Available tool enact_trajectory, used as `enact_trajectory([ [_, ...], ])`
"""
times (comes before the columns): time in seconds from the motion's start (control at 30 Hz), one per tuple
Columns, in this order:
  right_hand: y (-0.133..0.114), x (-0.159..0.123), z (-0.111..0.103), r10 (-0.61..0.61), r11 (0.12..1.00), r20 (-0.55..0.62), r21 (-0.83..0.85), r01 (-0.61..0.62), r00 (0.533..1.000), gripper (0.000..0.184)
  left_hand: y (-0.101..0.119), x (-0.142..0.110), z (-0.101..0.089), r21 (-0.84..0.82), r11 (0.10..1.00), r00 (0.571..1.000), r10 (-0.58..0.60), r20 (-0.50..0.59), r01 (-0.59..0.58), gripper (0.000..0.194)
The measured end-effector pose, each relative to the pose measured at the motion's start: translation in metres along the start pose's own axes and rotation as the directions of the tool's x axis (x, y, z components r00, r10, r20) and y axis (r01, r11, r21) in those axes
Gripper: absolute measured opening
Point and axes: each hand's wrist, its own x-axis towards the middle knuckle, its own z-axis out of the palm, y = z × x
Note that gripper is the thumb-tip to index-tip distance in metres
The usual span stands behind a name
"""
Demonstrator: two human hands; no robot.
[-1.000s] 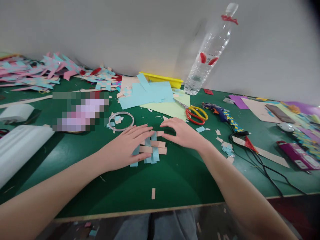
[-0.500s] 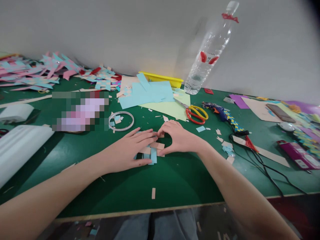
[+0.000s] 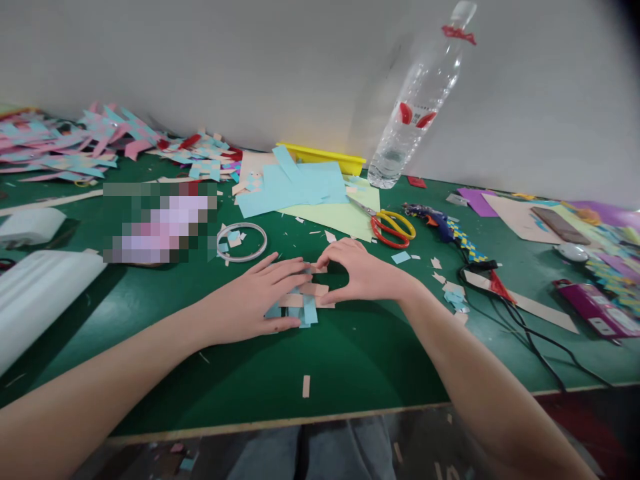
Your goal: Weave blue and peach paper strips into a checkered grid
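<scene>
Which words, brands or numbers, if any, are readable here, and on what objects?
No text is readable.
Bottle label: small characters, too blurred to read.
Magenta pack: pale patches, too blurred to tell if there is print.

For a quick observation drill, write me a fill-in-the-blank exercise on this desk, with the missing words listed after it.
The left hand spreads over strips of peach and light ____ paper. The scissors have one yellow handle and one ____ handle. The narrow tray behind the paper sheets is ____. The tabletop is ____.

Missing words: blue; red; yellow; green.
</scene>
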Motion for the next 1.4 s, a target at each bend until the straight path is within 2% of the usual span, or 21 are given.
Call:
enact_trajectory([
  [0.07,-0.004,-0.001,-0.001,-0.033,0.999,-0.092,-0.011,0.032,0.995,0.039,0.0,0.0,-0.001,0.0,1.0,1.0,-0.001,-0.017,0.001,0.069],
  [0.13,-0.01,-0.002,-0.004,-0.086,0.996,-0.235,-0.047,0.077,0.968,0.027,0.0,-0.001,-0.004,-0.003,1.0,0.998,0.003,-0.064,-0.003,0.068],
  [0.23,-0.024,-0.004,-0.01,-0.187,0.979,-0.437,-0.154,0.132,0.88,0.013,-0.001,-0.002,-0.009,0.004,1.0,0.981,0.026,-0.191,-0.026,0.051],
  [0.3,-0.035,-0.005,-0.011,-0.218,0.969,-0.487,-0.209,0.129,0.846,0.012,-0.001,-0.002,-0.013,0.036,0.998,0.963,0.064,-0.263,-0.057,0.034],
  [0.4,-0.047,-0.006,-0.004,-0.274,0.943,-0.431,-0.294,0.153,0.86,0.017,0.001,-0.004,-0.019,0.115,0.982,0.943,0.176,-0.283,-0.148,0.02],
  [0.43,-0.048,-0.007,0.001,-0.317,0.924,-0.387,-0.332,0.189,0.866,0.019,0.002,-0.005,-0.021,0.14,0.972,0.933,0.223,-0.284,-0.19,0.02],
  [0.47,-0.049,-0.009,0.007,-0.355,0.902,-0.335,-0.367,0.226,0.873,0.02,0.004,-0.006,-0.023,0.166,0.962,0.937,0.252,-0.24,-0.216,0.02],
  [0.5,-0.048,-0.012,0.013,-0.397,0.878,-0.302,-0.399,0.263,0.867,0.021,0.006,-0.006,-0.024,0.165,0.944,0.914,0.321,-0.25,-0.286,0.02],
  [0.53,-0.046,-0.015,0.02,-0.438,0.854,-0.257,-0.419,0.309,0.861,0.021,0.008,-0.007,-0.025,0.16,0.938,0.912,0.338,-0.233,-0.307,0.02],
  [0.57,-0.043,-0.018,0.026,-0.471,0.835,-0.223,-0.424,0.35,0.854,0.021,0.01,-0.007,-0.025,0.149,0.948,0.931,0.308,-0.194,-0.282,0.02],
  [0.63,-0.039,-0.023,0.036,-0.496,0.825,-0.176,-0.403,0.397,0.85,0.022,0.012,-0.006,-0.024,0.15,0.932,0.921,0.352,-0.166,-0.329,0.023],
  [0.8,-0.033,-0.027,0.044,-0.564,0.782,-0.134,-0.404,0.475,0.815,0.025,0.011,-0.004,-0.017,0.139,0.922,0.907,0.382,-0.174,-0.362,0.024],
  [1.03,-0.032,-0.027,0.045,-0.52,0.788,-0.064,-0.42,0.45,0.852,0.025,0.01,-0.003,-0.015,0.122,0.926,0.912,0.375,-0.168,-0.358,0.023],
  [1.33,-0.029,-0.029,0.038,-0.479,0.826,-0.098,-0.388,0.409,0.872,0.03,0.011,-0.004,-0.015,0.137,0.923,0.906,0.381,-0.186,-0.36,0.025],
  [1.4,-0.028,-0.029,0.037,-0.481,0.834,-0.133,-0.373,0.406,0.867,0.032,0.012,-0.004,-0.014,0.127,0.938,0.921,0.341,-0.187,-0.322,0.026],
])
